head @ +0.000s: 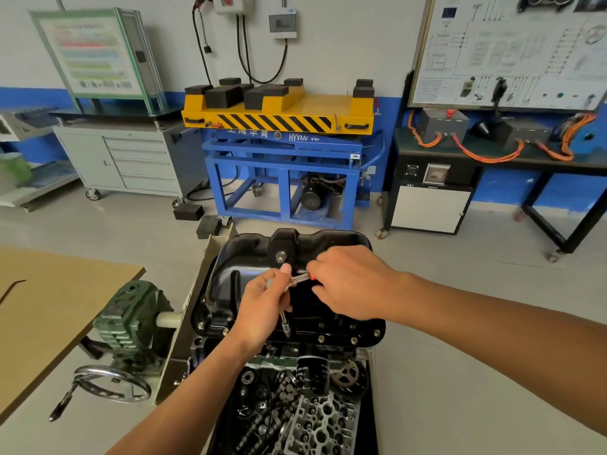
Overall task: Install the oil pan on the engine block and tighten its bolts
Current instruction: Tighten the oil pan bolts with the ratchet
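The tightening step is judged to be in hand. The engine block (pixel 295 408) is held on a stand, underside up, and the oil pan (pixel 249 254) is already seated on it, flange down. The right hand (pixel 348 284) is closed over the handle of a ratchet (pixel 299 278), the end of the handle being hidden under the curled fingers. The left hand (pixel 262 310) is wrapped round the ratchet's head and the top of the extension, with the thumb raised over the head. The socket (pixel 287 330) is set down on the near flange, where a bolt is presumably covered by it. Other bolts (pixel 321 338) are seen along the same edge, already in their holes; how tight they are cannot be told. For the next move, the extension is to be kept upright by the left hand while the handle is swung by the right, and the socket is then to be lifted across to a neighbouring bolt, the remaining ones being taken in turn. As to containers, the drawers of the grey cabinet (pixel 138 159) by the wall are shut, so nothing of their contents is shown. The pan itself is turned mouth-down on the block, so its inside is hidden; only its outer shell and a drain plug (pixel 281 256) are shown.
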